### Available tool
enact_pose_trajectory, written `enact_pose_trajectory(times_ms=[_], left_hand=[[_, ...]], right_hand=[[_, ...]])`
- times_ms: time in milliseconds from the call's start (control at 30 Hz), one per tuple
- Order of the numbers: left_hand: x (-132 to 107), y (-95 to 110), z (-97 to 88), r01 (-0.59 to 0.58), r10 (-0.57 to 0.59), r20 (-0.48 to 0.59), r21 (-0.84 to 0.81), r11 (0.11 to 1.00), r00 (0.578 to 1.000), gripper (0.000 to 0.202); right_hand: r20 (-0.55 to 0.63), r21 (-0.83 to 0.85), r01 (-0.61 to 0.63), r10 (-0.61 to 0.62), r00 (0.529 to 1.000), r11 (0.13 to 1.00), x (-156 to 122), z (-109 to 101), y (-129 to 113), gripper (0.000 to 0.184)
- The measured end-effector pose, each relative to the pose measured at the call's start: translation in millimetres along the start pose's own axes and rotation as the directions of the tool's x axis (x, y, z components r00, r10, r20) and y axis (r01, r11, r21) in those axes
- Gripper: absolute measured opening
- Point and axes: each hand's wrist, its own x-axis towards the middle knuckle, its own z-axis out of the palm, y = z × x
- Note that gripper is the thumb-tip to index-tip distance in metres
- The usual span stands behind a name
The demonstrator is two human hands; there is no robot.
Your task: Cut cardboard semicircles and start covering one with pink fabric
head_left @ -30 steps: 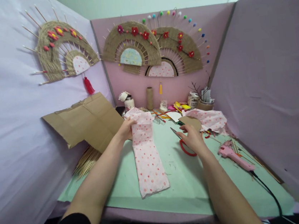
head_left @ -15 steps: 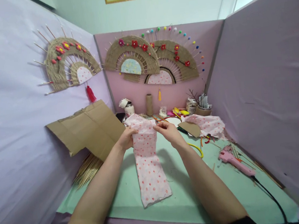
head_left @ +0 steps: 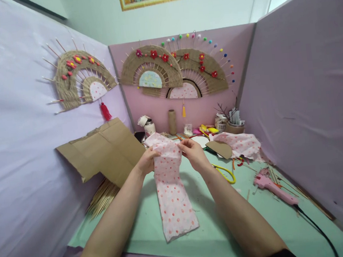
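A long strip of pink fabric (head_left: 173, 194) with red dots hangs between my hands above the green-covered table (head_left: 140, 235). My left hand (head_left: 148, 161) grips its left edge near the top, thumb laid over the front. On the opposite edge, my right hand (head_left: 193, 152) pinches the cloth between thumb and fingertips. The upper end folds back over beyond my fingers, and the lower end reaches toward the table's front. Right of my right hand lie yellow scissor handles (head_left: 226, 175) and a brown cardboard half-disc (head_left: 220, 149).
A pink glue gun (head_left: 276, 190) with a black cord lies at right. More dotted fabric (head_left: 243, 145) is behind it. Folded cardboard (head_left: 103, 152) rests over thin sticks (head_left: 103, 197) at left. A twine cone (head_left: 172, 122) stands at the back. Decorated fans (head_left: 151, 60) hang on the partitions.
The view has tilted slightly upward, so everything sits a little lower. Both hands keep their hold on the fabric, which has barely shifted.
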Motion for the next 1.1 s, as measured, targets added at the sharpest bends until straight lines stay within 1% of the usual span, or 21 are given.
enact_pose_trajectory(times_ms=[67, 167, 233, 300, 400, 500, 567, 667, 767, 867, 967, 1100], left_hand=[[-0.3, 0.9, 0.6, 0.003, -0.003, -0.007, 0.006, 1.000, 1.000, 0.046], [0.4, 2.3, 3.6, -0.007, 0.009, -0.065, 0.024, 1.000, 0.998, 0.049], [1.5, 3.7, 6.8, -0.056, 0.061, -0.109, 0.044, 0.997, 0.992, 0.050], [2.7, 5.6, 10.0, -0.121, 0.129, -0.123, 0.066, 0.990, 0.984, 0.050], [4.4, 9.0, 13.2, -0.171, 0.182, -0.166, 0.079, 0.982, 0.969, 0.057], [6.0, 11.3, 13.6, -0.194, 0.208, -0.249, 0.078, 0.978, 0.946, 0.066], [6.8, 12.0, 13.2, -0.209, 0.224, -0.284, 0.084, 0.974, 0.932, 0.069], [7.6, 12.4, 13.3, -0.235, 0.258, -0.333, 0.107, 0.966, 0.907, 0.066], [8.2, 13.5, 14.5, -0.260, 0.292, -0.381, 0.133, 0.956, 0.877, 0.063], [8.4, 14.8, 16.1, -0.258, 0.296, -0.404, 0.147, 0.955, 0.866, 0.060], [7.7, 14.8, 18.1, -0.263, 0.306, -0.412, 0.159, 0.952, 0.859, 0.056], [5.4, 12.9, 21.5, -0.261, 0.333, -0.439, 0.216, 0.941, 0.835, 0.050]], right_hand=[[-0.005, -0.023, 0.024, -0.024, 1.000, 0.999, 0.9, 1.5, 0.3, 0.039], [-0.043, -0.080, 0.114, -0.117, 0.992, 0.990, 3.7, 4.3, -1.5, 0.034], [-0.060, -0.129, 0.170, -0.179, 0.982, 0.977, 6.2, 6.5, -4.2, 0.031], [-0.067, -0.171, 0.209, -0.223, 0.972, 0.963, 8.9, 8.6, -7.5, 0.028], [-0.065, -0.177, 0.235, -0.250, 0.966, 0.956, 13.4, 11.4, -11.8, 0.026], [-0.053, -0.167, 0.249, -0.261, 0.964, 0.954, 18.3, 13.1, -14.7, 0.026], [-0.044, -0.176, 0.258, -0.269, 0.962, 0.950, 21.2, 13.9, -16.3, 0.026], [-0.039, -0.180, 0.260, -0.271, 0.962, 0.949, 24.4, 14.9, -18.2, 0.027], [-0.031, -0.124, 0.239, -0.244, 0.969, 0.963, 26.0, 15.8, -19.0, 0.032], [0.024, -0.066, 0.177, -0.176, 0.984, 0.982, 26.8, 16.1, -18.2, 0.044], [0.045, -0.080, 0.149, -0.146, 0.988, 0.986, 27.6, 16.1, -16.3, 0.055], [0.023, -0.111, 0.134, -0.132, 0.991, 0.985, 27.9, 16.2, -16.3, 0.051]])
